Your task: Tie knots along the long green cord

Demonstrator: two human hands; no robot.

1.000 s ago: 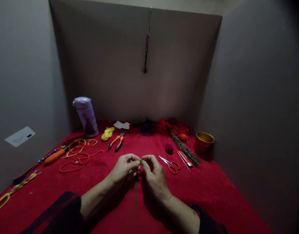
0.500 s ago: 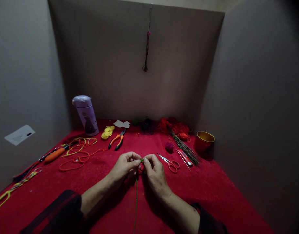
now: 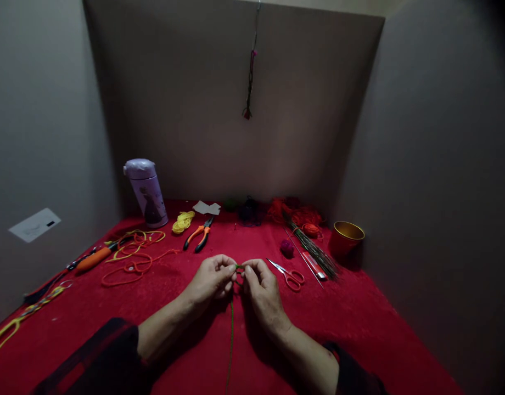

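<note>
Both hands meet above the middle of a red cloth, each pinching a green cord. My left hand grips it between thumb and forefinger. My right hand pinches it a short way to the right, and a small piece of green shows between the fingertips. From under the hands the cord's tail runs down toward the front edge of the view. How the cord is looped inside the fingers is hidden. Scissors with red handles lie just right of my right hand.
Orange-handled pliers, yellow yarn and a purple bottle stand behind left. Red and yellow cords lie at left. A thin stick bundle, a magenta ball and a red cup are at right. A braided piece hangs above.
My fingertips have drawn slightly apart, so a little more green cord shows stretched between them. The whole view has shifted a touch; the things on the cloth stay put.
</note>
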